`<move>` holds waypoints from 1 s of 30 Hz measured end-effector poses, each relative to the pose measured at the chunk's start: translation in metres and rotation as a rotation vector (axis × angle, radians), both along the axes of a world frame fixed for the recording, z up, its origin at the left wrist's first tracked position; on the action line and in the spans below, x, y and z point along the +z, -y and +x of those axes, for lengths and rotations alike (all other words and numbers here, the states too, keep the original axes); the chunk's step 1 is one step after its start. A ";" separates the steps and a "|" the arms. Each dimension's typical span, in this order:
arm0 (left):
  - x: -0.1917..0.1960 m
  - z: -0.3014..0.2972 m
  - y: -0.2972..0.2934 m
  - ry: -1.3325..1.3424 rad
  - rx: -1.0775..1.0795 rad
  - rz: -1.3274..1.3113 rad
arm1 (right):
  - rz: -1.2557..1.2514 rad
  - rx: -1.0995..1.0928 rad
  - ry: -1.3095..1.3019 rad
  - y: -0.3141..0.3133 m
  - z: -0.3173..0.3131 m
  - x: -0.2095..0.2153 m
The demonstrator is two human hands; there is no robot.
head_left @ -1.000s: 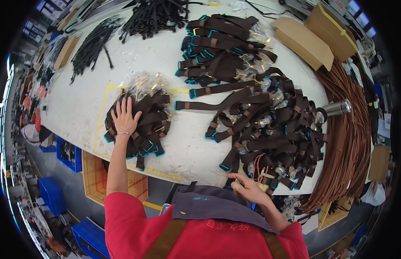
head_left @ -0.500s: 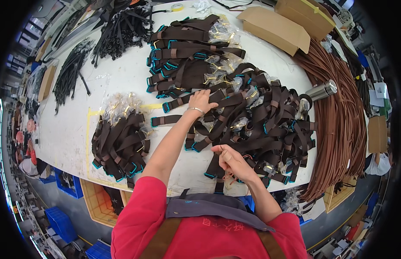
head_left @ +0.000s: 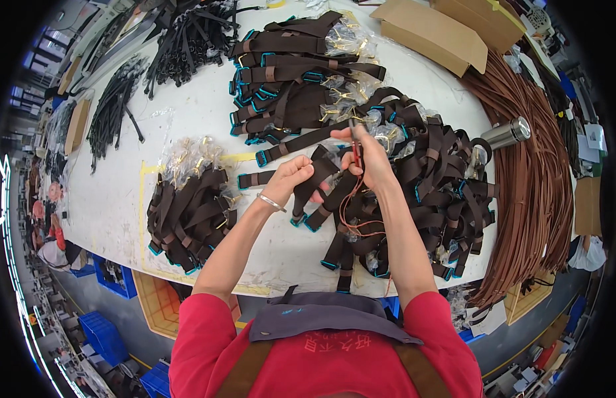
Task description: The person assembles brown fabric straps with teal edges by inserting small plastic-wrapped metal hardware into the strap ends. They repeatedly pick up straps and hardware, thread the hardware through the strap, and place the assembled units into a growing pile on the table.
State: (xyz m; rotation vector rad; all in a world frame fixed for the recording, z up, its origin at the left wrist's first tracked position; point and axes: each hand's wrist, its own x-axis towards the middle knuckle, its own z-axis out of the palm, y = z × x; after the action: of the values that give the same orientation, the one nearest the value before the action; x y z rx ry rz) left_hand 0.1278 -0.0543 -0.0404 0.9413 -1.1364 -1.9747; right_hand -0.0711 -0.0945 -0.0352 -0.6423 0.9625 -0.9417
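Note:
My left hand (head_left: 288, 180) grips a dark brown webbing strap (head_left: 316, 175) near the middle of the table, its fingers closed round the folded webbing. Just right of it, my right hand (head_left: 370, 156) is closed on small red-handled snips (head_left: 358, 154), largely hidden by the fingers. An orange cord (head_left: 347, 209) hangs below that hand. Under and beyond both hands lies a loose heap of brown straps (head_left: 440, 189) with blue buckles and clear plastic wrapping. Farther off, similar straps lie in a layered stack (head_left: 294, 73). A smaller bundle of straps (head_left: 188, 212) rests at the left.
Long brown strips (head_left: 520, 179) cover the table's right side, with a steel flask (head_left: 507, 134) lying beside them. Cardboard boxes (head_left: 430, 36) stand at the far right. Black straps (head_left: 188, 50) lie at the far left. A yellow crate (head_left: 155, 302) sits below the near table edge.
My left hand has drawn back from the stack side and now holds a strap. My right hand has moved up and forward with the snips, close to the left hand.

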 end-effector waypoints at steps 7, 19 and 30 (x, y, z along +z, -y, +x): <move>0.001 0.029 -0.007 -0.116 0.278 0.081 | -0.039 0.408 -0.417 -0.024 0.003 -0.026; 0.006 0.064 0.000 -0.202 0.440 0.018 | -0.349 0.606 -0.682 -0.053 0.002 -0.045; -0.088 -0.057 -0.046 1.440 -0.009 -0.533 | -0.077 0.130 -0.050 -0.044 -0.033 -0.017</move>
State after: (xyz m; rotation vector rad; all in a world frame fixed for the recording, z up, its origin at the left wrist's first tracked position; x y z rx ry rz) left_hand 0.0707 -0.0082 -0.1283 2.0528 -2.1845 -0.6299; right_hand -0.1040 -0.0502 -0.0526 -0.7879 0.9206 -0.8536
